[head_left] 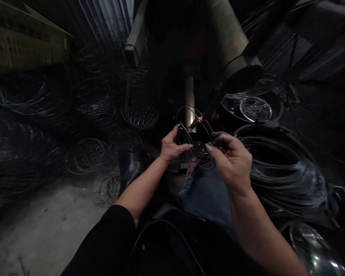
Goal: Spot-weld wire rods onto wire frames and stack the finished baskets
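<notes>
Head view: we log both bare hands raised in front of the body, over the lap. Left hand grips the near-left side of a small round wire frame, thumb and fingers closed on its wires. Right hand meets the frame from the right, its fingertips pinched together on the rim; in the dim light we cannot tell which wire lies under them. The frame is tilted, held between the two hands, just in front of an upright metal post. An orange glowing spot shows on the frame's upper right edge, where the tip of a dark slanted rod touches it. Left of the hands, a heap of similar wire frames lies on the floor. To the right, a thick coil of wire lies close beside the right wrist; beyond it, a round metal disc rests in a dark tub.
</notes>
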Motion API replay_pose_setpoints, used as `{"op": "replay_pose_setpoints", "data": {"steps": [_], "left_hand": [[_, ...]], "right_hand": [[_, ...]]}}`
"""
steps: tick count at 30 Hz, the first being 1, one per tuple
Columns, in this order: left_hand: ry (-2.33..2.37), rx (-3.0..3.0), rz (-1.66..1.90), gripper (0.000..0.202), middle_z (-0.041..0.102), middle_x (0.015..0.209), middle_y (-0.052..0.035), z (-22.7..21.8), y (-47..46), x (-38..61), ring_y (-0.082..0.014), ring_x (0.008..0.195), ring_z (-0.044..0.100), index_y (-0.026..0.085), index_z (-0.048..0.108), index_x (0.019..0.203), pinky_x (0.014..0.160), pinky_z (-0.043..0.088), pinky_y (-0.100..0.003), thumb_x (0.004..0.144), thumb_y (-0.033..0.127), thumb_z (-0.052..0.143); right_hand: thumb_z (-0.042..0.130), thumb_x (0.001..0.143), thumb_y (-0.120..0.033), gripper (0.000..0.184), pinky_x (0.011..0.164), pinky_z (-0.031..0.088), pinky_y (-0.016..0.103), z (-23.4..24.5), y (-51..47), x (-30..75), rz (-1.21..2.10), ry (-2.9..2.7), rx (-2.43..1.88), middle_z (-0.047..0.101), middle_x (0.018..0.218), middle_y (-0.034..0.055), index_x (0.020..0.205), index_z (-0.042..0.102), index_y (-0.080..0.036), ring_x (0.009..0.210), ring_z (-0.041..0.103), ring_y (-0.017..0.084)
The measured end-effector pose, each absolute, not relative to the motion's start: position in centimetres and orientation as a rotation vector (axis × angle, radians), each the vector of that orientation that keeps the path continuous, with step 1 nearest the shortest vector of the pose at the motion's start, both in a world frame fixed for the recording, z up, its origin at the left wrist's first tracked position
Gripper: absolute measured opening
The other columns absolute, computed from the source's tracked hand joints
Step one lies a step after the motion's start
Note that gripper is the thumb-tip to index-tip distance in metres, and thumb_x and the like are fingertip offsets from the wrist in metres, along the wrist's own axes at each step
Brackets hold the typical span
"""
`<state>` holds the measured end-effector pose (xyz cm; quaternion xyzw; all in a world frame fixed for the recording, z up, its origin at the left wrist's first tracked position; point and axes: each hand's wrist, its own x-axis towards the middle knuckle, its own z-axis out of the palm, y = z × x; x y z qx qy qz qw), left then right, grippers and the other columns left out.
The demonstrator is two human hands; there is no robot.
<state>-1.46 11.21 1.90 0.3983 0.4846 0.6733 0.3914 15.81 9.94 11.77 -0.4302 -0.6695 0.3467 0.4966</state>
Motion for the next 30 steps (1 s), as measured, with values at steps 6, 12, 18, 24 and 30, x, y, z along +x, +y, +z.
{"op": "replay_pose_setpoints", "data": {"steps": [6, 12, 18, 24, 30], "left_hand": [[1.191, 0.729, 1.646, 0.1, 0.066, 0.11, -0.0066, 2.8, 10.4, -1.9, -0.0214, 0.103, 0.061, 0.018, 0.056, 0.133, 0.101, 0.047, -0.039, 0.04, 0.024, 0.093], [1.158, 0.613, 1.673, 0.093, 0.065, 0.1, -0.0038, 3.1, 10.9, -1.8, -0.0157, 0.089, 0.061, 0.018, 0.06, 0.128, 0.092, 0.05, -0.036, 0.04, 0.018, 0.091], [1.174, 0.627, 1.722, 0.089, 0.065, 0.098, -0.0026, 3.5, 11.6, -2.2, -0.0148, 0.087, 0.06, 0.019, 0.062, 0.126, 0.09, 0.05, -0.034, 0.041, 0.018, 0.09], [1.214, 0.671, 1.738, 0.093, 0.065, 0.096, -0.0025, 3.5, 11.6, -2.7, -0.014, 0.084, 0.059, 0.018, 0.06, 0.128, 0.088, 0.05, -0.033, 0.04, 0.019, 0.091], [1.148, 0.634, 1.714, 0.089, 0.065, 0.097, -0.0037, 3.1, 11.9, -2.3, -0.0147, 0.085, 0.059, 0.016, 0.062, 0.125, 0.086, 0.05, -0.034, 0.041, 0.02, 0.09]], "right_hand": [[0.07, 0.08, -0.025, 0.012, 0.086, 0.053, 0.042, 10.5, 7.3, 18.1, 0.719, -1.711, -1.063, 0.07, 0.099, 0.0056, 0.091, 0.068, -0.022, 0.094, 0.066, 0.023], [0.067, 0.082, -0.019, 0.01, 0.081, 0.054, 0.036, 11.3, 8.7, 16.6, 0.62, -1.745, -0.994, 0.071, 0.092, 0.0036, 0.09, 0.072, -0.022, 0.086, 0.067, 0.02], [0.071, 0.077, -0.017, 0.008, 0.08, 0.053, 0.034, 12.1, 9.6, 16.3, 0.893, -1.684, -0.953, 0.071, 0.092, 0.0032, 0.083, 0.073, -0.022, 0.088, 0.067, 0.019], [0.069, 0.077, -0.022, 0.002, 0.08, 0.053, 0.036, 11.7, 9.7, 16.1, 0.85, -1.705, -1.014, 0.07, 0.093, 0.0049, 0.077, 0.07, -0.021, 0.088, 0.066, 0.021], [0.066, 0.079, -0.019, 0.004, 0.077, 0.054, 0.035, 12.1, 9.9, 15.3, 0.701, -1.696, -1.008, 0.07, 0.087, 0.004, 0.077, 0.069, -0.02, 0.084, 0.066, 0.02]]}}
